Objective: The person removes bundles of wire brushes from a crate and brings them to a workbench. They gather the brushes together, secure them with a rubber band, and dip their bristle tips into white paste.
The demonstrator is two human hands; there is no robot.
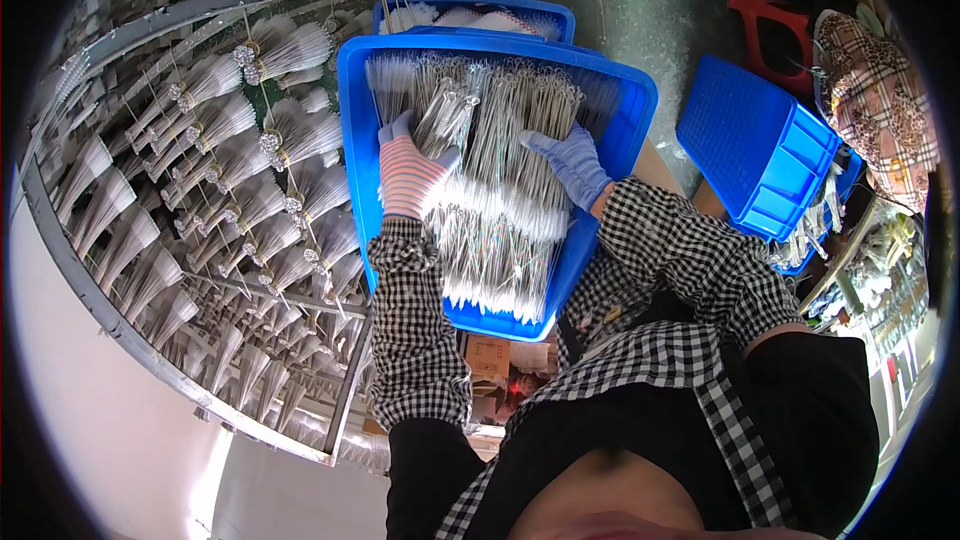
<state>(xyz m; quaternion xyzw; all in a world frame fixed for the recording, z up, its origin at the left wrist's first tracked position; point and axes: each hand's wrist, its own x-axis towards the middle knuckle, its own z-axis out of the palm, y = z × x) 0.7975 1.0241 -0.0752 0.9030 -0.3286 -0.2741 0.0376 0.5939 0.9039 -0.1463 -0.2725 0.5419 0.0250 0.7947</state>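
Observation:
Below me is a blue plastic bin point(640, 100) packed with thin wire brushes point(510, 120), with looped wire ends toward the far side and white bristles toward me. My left hand point(412, 175), in a pink-striped glove, grips the brushes at the left, its thumb on top and its fingers down along the bin's left side. At the right, my right hand point(572, 165), in a blue-striped glove, holds the pile's edge, thumb across the wires. The fingers of both hands are partly hidden.
Bundles of white-bristled brushes point(285, 50) hang on a metal rack point(95, 315) to my left. Another blue bin point(560, 10) stands behind the first. To the right are a tilted blue crate point(745, 145), a red plastic stool point(770, 5) and plaid cloth point(875, 90).

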